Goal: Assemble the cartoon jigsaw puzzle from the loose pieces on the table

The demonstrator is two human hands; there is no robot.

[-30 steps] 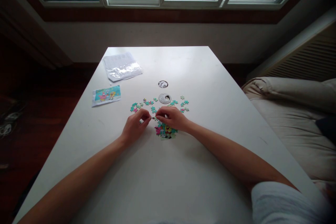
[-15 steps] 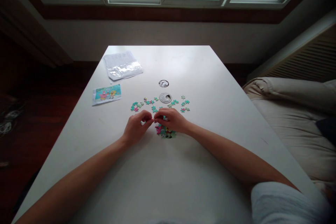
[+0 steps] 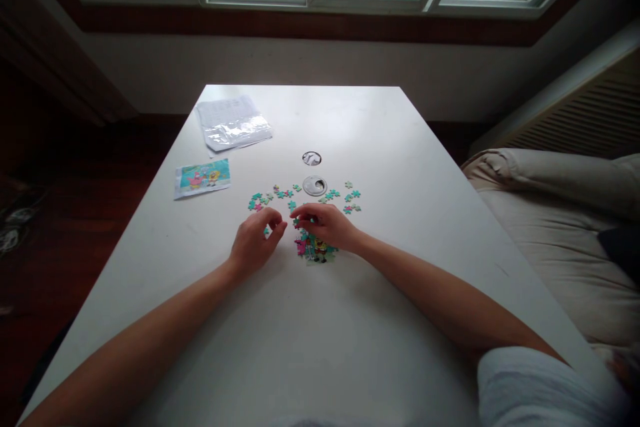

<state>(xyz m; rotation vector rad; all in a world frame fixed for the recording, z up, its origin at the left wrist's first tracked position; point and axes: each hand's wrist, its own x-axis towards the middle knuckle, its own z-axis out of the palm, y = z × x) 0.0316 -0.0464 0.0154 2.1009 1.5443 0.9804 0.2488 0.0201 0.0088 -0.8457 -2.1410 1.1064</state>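
Note:
Just left of the partly joined jigsaw puzzle (image 3: 315, 250) is my left hand (image 3: 253, 237), its thumb and forefinger slightly apart with nothing visible between them. My right hand (image 3: 327, 223) hovers over the puzzle's upper part and hides some of it. Between its thumb and fingertips is a small puzzle piece (image 3: 296, 221), pinched. The joined part shows pink, teal and yellow cartoon figures. Loose puzzle pieces (image 3: 257, 200), mostly teal and green, lie scattered in an arc beyond both hands; some are covered by the fingers.
A printed picture sheet (image 3: 203, 178) with cartoon figures lies to the left on the white table (image 3: 300, 333). Behind it rests a clear plastic bag (image 3: 234, 125) with paper. Two round metallic discs (image 3: 315, 185) sit past the pieces. A beige sofa (image 3: 545, 233) stands at the right.
My hands were touching at the fingertips and have parted. The left hand moved slightly left and its fingers opened; the right hand stayed over the puzzle with a piece.

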